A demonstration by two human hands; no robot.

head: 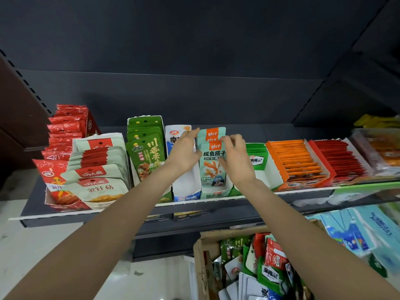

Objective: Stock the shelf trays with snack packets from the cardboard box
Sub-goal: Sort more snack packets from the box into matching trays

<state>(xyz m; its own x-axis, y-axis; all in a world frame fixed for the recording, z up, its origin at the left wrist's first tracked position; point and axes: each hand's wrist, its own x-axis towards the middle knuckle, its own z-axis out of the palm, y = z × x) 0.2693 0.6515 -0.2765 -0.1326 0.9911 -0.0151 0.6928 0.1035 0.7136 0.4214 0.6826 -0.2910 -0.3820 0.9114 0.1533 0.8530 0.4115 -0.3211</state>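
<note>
Teal packets (213, 163) between both hands (207, 152)

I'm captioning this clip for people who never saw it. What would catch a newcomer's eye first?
Two bare arms reach up the middle of the frame: the left hand and right hand flank the pale teal packets standing in a shelf tray. Bright rows of red, green and orange snacks fill the dark shelf on either side. At lower right, a cardboard box holds jumbled packets.
</note>
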